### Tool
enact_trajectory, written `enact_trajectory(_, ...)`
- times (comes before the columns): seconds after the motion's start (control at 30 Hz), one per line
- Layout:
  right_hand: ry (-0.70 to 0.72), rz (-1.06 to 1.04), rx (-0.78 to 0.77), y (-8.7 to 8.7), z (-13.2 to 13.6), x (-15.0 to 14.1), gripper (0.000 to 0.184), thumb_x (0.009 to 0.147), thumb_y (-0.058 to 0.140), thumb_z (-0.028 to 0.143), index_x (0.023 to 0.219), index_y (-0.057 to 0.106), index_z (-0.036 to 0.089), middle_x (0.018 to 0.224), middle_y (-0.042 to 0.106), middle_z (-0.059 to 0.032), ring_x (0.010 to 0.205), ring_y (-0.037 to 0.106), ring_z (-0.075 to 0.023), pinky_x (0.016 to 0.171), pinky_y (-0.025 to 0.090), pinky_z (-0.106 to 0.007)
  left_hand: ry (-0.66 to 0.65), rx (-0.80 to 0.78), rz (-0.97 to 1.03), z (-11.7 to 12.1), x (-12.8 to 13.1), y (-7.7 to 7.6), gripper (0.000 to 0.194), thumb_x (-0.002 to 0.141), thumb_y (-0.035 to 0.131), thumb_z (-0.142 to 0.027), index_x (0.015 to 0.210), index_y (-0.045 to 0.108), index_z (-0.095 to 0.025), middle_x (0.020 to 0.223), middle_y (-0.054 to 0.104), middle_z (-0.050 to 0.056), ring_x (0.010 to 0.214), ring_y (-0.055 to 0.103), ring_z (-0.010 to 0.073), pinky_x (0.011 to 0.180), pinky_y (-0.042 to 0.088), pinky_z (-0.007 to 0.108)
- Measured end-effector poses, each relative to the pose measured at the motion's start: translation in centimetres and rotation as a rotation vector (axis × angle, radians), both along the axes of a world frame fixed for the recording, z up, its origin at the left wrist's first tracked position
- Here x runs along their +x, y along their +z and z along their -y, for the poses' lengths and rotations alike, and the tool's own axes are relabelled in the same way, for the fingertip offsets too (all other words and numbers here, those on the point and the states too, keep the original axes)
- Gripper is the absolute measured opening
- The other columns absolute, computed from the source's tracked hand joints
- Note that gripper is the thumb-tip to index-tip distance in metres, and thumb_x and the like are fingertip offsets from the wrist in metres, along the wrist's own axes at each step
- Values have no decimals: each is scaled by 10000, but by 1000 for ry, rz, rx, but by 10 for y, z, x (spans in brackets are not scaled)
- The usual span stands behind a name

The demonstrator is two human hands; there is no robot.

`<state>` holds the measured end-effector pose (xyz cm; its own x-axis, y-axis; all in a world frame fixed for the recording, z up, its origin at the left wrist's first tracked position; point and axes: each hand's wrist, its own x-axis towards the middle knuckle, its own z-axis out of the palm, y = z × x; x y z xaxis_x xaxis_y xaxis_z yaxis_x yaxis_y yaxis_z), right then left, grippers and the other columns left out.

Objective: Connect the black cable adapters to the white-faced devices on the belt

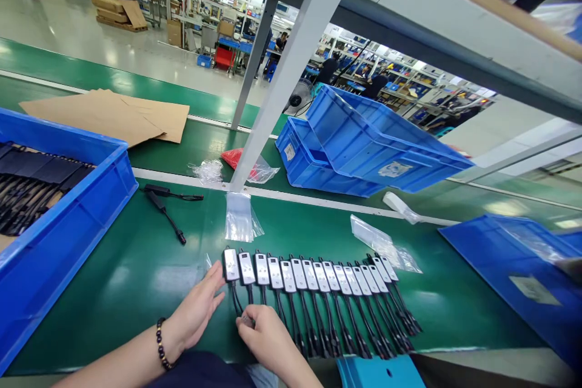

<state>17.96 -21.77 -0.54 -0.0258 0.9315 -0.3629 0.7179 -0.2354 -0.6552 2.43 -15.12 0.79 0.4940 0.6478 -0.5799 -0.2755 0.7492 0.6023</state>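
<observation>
A row of several black cable modules (299, 274) with silver faces lies side by side on the green bench, their black cables trailing toward me. My left hand (200, 303), fingers stretched out, rests beside the leftmost module (231, 264) and holds nothing. Over the lower cables at the row's left end, my right hand (268, 336) is closed in a pinch. A small greyish, see-through bit shows at its fingertips, too small to name; the cable ends there are hidden by the hand.
Left stands a blue bin (109, 163) of black cabled parts, near two loose black cables (163, 209). Clear bags (239, 217) and a plastic sleeve (382, 242) lie behind the row. Blue crates (386, 139) stand beyond a white post (291, 79); another blue bin (509, 279) is right.
</observation>
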Motion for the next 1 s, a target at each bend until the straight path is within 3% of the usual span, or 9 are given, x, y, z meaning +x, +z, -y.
enact_trajectory(0.23, 89, 263, 58, -9, 6, -2, 166, 753, 427, 199, 634, 531, 150, 633, 566, -33, 615, 506, -136, 538, 187, -260, -136, 132, -55, 0, 12, 5, 762, 818, 416, -519, 1416, 79, -190, 1456, 35, -24, 1338, 45, 86, 1103, 136, 239)
enact_trajectory(0.37, 89, 357, 68, -12, 10, 5, 149, 750, 418, 186, 661, 534, 156, 656, 575, -39, 638, 528, -157, 542, 170, -275, -199, 172, -70, -1, 20, 7, 708, 833, 383, -511, 1413, 78, -241, 1445, -40, -98, 1336, -18, 65, 1105, 124, 243)
enact_trajectory(0.57, 88, 406, 0, -10, 14, 22, 170, 770, 392, 202, 646, 499, 159, 658, 570, -50, 646, 525, -176, 546, 157, -280, -252, 146, 14, 1, 35, 4, 728, 833, 369, -528, 1414, 28, -253, 1456, 50, -36, 1337, 38, 91, 1091, 131, 270)
enact_trajectory(0.7, 44, 371, -60, -3, 18, 35, 233, 828, 354, 282, 652, 441, 157, 675, 553, -57, 648, 500, -179, 566, 189, -279, -298, 253, -28, -5, 34, 7, 653, 830, 383, -516, 1397, 167, -273, 1446, 122, 11, 1312, 164, 158, 1048, 206, 301)
enact_trajectory(0.73, 25, 352, -79, 0, 18, 39, 264, 842, 343, 329, 656, 418, 158, 678, 543, -57, 644, 487, -176, 571, 200, -277, -267, 326, -107, -11, 30, 7, 647, 816, 418, -508, 1378, 230, -248, 1424, 184, 54, 1264, 259, 181, 1009, 261, 300)
enact_trajectory(0.8, 3, 318, -119, 5, 18, 44, 331, 856, 310, 423, 662, 366, 160, 675, 514, -52, 629, 453, -165, 572, 214, -270, -80, 491, -344, -32, 13, 6, 645, 773, 505, -481, 1317, 326, -185, 1311, 335, 120, 1089, 426, 181, 903, 350, 273)
enact_trajectory(0.87, -2, 303, -144, 8, 17, 49, 373, 858, 275, 478, 665, 325, 162, 668, 483, -47, 620, 422, -157, 569, 222, -263, 290, 604, -594, -61, -12, 1, 616, 755, 535, -453, 1271, 350, -173, 1189, 413, 110, 984, 466, 142, 854, 376, 236)
enact_trajectory(0.93, 9, 290, -159, 9, 14, 49, 395, 853, 256, 508, 669, 302, 162, 665, 460, -41, 616, 401, -149, 568, 230, -256, 507, 562, -739, -93, -41, -6, 653, 800, 443, -468, 1328, 187, -181, 1248, 328, 124, 1064, 419, 144, 862, 375, 237)
enact_trajectory(1.0, 25, 275, -166, 9, 10, 46, 406, 847, 249, 526, 677, 296, 160, 664, 448, -34, 615, 389, -142, 574, 237, -251, 594, 487, -858, -122, -67, -13, 733, 807, 410, -480, 1357, 49, -158, 1301, 231, 176, 1120, 385, 188, 848, 390, 285)
